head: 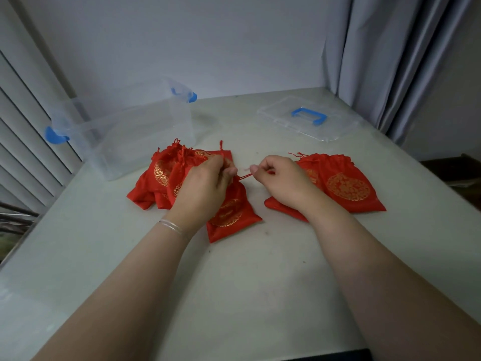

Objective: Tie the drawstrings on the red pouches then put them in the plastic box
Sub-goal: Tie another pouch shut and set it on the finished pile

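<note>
Between my hands, the drawstring [244, 176] is stretched: left hand [205, 186] and right hand [279, 178] each pinch an end above the pouch [229, 214]. Tying is underway; next I cinch it, then reach the box [125, 136].

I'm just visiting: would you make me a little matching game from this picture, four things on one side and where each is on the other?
Things:
1. plastic box
2. box lid
3. drawstring
4. bracelet

Places:
A. on the left wrist
B. far right of the table
C. stretched between both hands
D. far left of the table

Pairs: 1-D, 2-B, 3-C, 4-A
</note>
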`<state>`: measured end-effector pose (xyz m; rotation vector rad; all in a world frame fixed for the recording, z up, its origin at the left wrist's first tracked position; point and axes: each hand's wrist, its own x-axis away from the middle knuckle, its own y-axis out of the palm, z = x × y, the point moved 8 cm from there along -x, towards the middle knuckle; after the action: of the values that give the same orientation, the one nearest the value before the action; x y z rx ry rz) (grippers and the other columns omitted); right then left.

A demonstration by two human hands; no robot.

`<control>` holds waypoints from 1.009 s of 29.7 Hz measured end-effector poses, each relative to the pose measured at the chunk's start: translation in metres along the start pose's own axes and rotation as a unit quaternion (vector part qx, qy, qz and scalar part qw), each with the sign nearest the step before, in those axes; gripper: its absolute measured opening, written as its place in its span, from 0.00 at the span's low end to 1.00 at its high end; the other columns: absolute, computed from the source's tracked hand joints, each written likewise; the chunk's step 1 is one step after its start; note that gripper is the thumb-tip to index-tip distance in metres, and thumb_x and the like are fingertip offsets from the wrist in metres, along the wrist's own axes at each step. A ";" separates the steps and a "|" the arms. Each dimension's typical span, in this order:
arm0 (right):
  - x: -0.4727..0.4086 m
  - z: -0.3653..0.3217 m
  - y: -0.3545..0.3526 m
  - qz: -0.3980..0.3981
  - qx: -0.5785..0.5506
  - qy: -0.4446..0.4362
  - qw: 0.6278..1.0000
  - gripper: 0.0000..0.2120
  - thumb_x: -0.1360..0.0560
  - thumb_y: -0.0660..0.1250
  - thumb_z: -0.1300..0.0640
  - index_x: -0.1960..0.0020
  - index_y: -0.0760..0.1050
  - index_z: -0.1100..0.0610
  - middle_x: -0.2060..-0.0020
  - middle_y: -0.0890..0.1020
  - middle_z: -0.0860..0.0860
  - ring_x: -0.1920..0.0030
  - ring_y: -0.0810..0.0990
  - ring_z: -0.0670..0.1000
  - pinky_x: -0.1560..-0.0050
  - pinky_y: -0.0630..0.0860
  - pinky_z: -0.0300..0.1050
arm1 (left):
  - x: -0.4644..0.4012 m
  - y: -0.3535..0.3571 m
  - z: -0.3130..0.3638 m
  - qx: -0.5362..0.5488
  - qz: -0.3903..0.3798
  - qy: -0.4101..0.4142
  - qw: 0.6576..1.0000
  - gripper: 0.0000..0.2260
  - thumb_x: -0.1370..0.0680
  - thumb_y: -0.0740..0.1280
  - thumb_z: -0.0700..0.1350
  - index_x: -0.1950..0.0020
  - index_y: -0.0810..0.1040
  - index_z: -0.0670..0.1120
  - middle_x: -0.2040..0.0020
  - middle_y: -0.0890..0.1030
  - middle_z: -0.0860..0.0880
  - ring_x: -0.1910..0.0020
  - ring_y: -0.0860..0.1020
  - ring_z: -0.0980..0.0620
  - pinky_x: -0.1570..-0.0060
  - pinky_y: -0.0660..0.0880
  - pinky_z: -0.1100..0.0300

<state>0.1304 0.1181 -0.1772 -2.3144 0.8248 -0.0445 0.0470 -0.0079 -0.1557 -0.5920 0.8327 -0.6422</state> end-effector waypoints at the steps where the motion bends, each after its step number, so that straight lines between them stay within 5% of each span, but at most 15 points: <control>1: 0.002 -0.005 0.000 -0.009 -0.001 -0.014 1.000 0.10 0.22 0.62 0.50 0.58 0.74 0.55 0.58 0.81 0.49 0.56 0.78 0.47 0.54 0.71 0.43 | 0.001 0.004 -0.004 0.006 -0.014 -0.024 1.000 0.04 0.20 0.63 0.44 0.54 0.75 0.46 0.63 0.76 0.56 0.63 0.74 0.56 0.62 0.69 0.64; 4: 0.010 -0.019 0.003 -0.033 -0.011 -0.070 0.997 0.08 0.21 0.62 0.52 0.59 0.72 0.51 0.62 0.79 0.44 0.61 0.75 0.41 0.57 0.69 0.41 | 0.002 0.007 -0.008 0.014 -0.032 -0.052 0.998 0.05 0.24 0.69 0.43 0.52 0.75 0.49 0.60 0.76 0.59 0.61 0.74 0.63 0.62 0.67 0.74; 7: 0.015 -0.030 0.005 -0.024 -0.015 -0.136 0.990 0.07 0.22 0.63 0.53 0.59 0.73 0.50 0.61 0.77 0.45 0.59 0.75 0.46 0.55 0.72 0.46 | 0.002 0.008 -0.005 0.015 -0.040 -0.046 0.998 0.08 0.27 0.72 0.44 0.52 0.76 0.50 0.59 0.79 0.54 0.59 0.76 0.58 0.59 0.70 0.68; 12: 0.023 -0.052 0.008 -0.014 -0.045 -0.229 0.972 0.08 0.24 0.65 0.54 0.59 0.76 0.57 0.58 0.75 0.50 0.58 0.74 0.48 0.55 0.69 0.37 | 0.005 0.002 0.012 -0.008 0.005 0.016 1.000 0.03 0.25 0.65 0.43 0.56 0.78 0.45 0.65 0.76 0.54 0.65 0.74 0.52 0.64 0.67 0.59; 18: 0.008 -0.022 -0.002 0.008 -0.118 -0.075 0.990 0.10 0.18 0.54 0.55 0.47 0.73 0.54 0.63 0.75 0.43 0.71 0.73 0.43 0.64 0.74 0.37 | 0.006 -0.004 0.009 0.072 0.008 -0.015 0.997 0.04 0.26 0.71 0.39 0.57 0.81 0.47 0.62 0.80 0.56 0.64 0.75 0.63 0.62 0.68 0.73; 22: 0.007 -0.014 0.012 -0.059 -0.031 -0.063 0.996 0.08 0.20 0.60 0.53 0.49 0.77 0.54 0.61 0.79 0.47 0.62 0.76 0.47 0.56 0.74 0.47 | 0.006 -0.007 0.008 0.131 0.012 -0.038 0.991 0.03 0.26 0.71 0.40 0.57 0.81 0.48 0.61 0.80 0.55 0.62 0.76 0.62 0.58 0.70 0.72; 30: 0.010 -0.027 -0.006 0.010 0.000 -0.112 0.994 0.08 0.21 0.62 0.54 0.58 0.75 0.53 0.65 0.77 0.41 0.64 0.73 0.34 0.63 0.65 0.28 | 0.007 -0.011 -0.002 0.251 0.004 -0.125 0.960 0.02 0.27 0.72 0.38 0.55 0.83 0.41 0.59 0.83 0.43 0.60 0.81 0.50 0.54 0.77 0.60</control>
<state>0.1356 0.1002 -0.1543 -2.2604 0.7338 0.2204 0.0458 -0.0206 -0.1530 -0.1987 0.4084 -0.7211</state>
